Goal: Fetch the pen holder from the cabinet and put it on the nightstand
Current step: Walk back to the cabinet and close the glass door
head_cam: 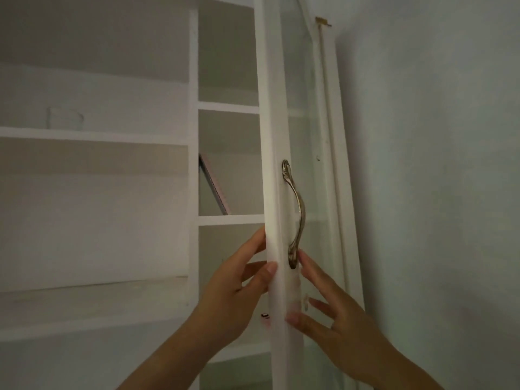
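Note:
The white cabinet [194, 114] stands with its glass door [274, 164] swung out, edge-on to me. A curved metal handle [297, 209] sits on the door's front. My left hand [233, 294] touches the door's edge from the left, with straight fingers on the inner side and the thumb on the edge. My right hand [337, 322] lies on the front with its fingers spread just below the handle and its thumb on the edge. A pale cup-like thing [64, 118] stands on the upper left shelf; I cannot tell whether it is the pen holder.
A thin flat thing [213, 190] leans slanted in the middle narrow compartment. Something small, pink and black [265, 316] shows in the compartment below, beside the door edge. A plain wall [436, 164] closes off the right side behind the door.

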The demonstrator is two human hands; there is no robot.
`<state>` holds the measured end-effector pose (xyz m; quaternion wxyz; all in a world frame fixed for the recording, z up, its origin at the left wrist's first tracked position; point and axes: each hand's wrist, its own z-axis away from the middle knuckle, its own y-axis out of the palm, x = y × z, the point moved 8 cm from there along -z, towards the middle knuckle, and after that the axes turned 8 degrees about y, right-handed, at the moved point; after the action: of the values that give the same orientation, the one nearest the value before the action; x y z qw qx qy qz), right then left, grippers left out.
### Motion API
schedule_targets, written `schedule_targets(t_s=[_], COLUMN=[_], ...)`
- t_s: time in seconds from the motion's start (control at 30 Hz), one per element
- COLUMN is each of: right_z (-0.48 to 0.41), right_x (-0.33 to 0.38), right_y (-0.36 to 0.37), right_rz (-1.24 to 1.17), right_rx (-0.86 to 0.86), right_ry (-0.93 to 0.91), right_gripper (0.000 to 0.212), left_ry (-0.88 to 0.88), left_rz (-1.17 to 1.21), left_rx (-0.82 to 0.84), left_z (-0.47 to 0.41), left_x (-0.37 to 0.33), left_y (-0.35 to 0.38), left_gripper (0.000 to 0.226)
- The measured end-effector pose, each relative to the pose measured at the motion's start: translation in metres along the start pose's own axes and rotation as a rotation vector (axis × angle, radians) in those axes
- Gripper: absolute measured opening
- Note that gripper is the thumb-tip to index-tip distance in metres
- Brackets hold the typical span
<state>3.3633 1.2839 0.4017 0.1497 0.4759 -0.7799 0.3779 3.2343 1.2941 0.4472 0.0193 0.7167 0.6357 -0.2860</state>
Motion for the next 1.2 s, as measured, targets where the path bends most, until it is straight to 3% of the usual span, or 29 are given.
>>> schedule_targets(t_s=[0.27,0.4,0.53,0.63,0.87,1.2], right_z=[-0.04,-0.06,-0.084,-0.099,-0.119,-0.131], right_x=[-0.015,-0.023,-0.037,-0.049,-0.062,-0.071], right_y=[0.044,0.066,0.087,0.101,0.116,0.133], right_rz=[0.146,0.202,0.295,0.362,0.457,0.554], right_rx=[-0.029,-0.035,-0.018,-0.014,-0.043,-0.118], right_ry=[-0.012,-0.018,-0.031,-0.019,0.032,0.103], right_gripper=[0.081,0.092,0.096,0.095,0.094,0.089], left_ry=[-0.103,0.006,0.116,0.099,0.07,0.16], left_rz=[-0.196,-0.47,-0.724,-0.854,-0.962,-0.885], left_rx=[-0.092,-0.127,-0.035,0.017,0.064,-0.013], left_z=[0.001,0.001,-0.004,-0.007,-0.013,-0.022], left_x=[0.035,0.045,0.054,0.072,0.108,0.153], left_y=[-0.053,-0.081,-0.092,-0.103,-0.12,-0.141], left_gripper=[0.051,0.063,0.067,0.062,0.066,0.069])
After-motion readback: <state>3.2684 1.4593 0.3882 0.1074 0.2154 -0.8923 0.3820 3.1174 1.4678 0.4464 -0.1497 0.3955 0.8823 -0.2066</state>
